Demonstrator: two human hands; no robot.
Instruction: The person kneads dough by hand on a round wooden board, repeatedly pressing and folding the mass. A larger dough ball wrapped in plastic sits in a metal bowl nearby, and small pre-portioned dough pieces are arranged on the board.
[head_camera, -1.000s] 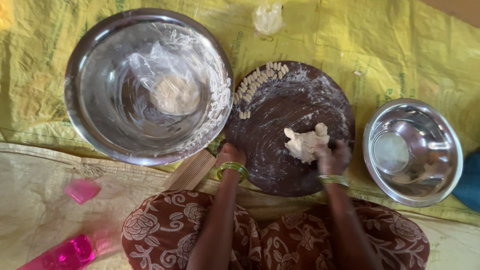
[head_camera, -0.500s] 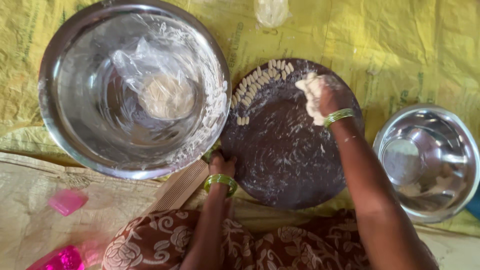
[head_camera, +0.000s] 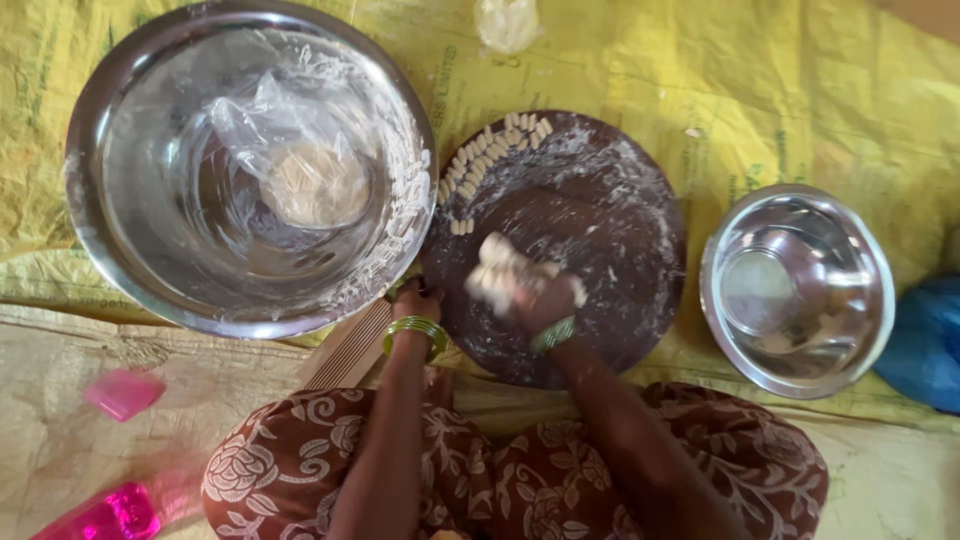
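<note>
the right hand (head_camera: 545, 300) grips a lump of dough (head_camera: 497, 270) on the dark round board (head_camera: 620, 250) — soft, floury and likely sticky, best cupped from underneath — while the left hand (head_camera: 415, 300) clasps the board's near edge.

Board's (head_camera: 600, 250) middle lies free; bowls (head_camera: 150, 250) (head_camera: 860, 300) flank it.

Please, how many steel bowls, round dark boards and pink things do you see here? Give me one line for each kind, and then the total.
Steel bowls: 2, the large bowl and the small bowl
Round dark boards: 1, the board
Pink things: 2, the pink lid and the pink bottle
Total: 5
</note>
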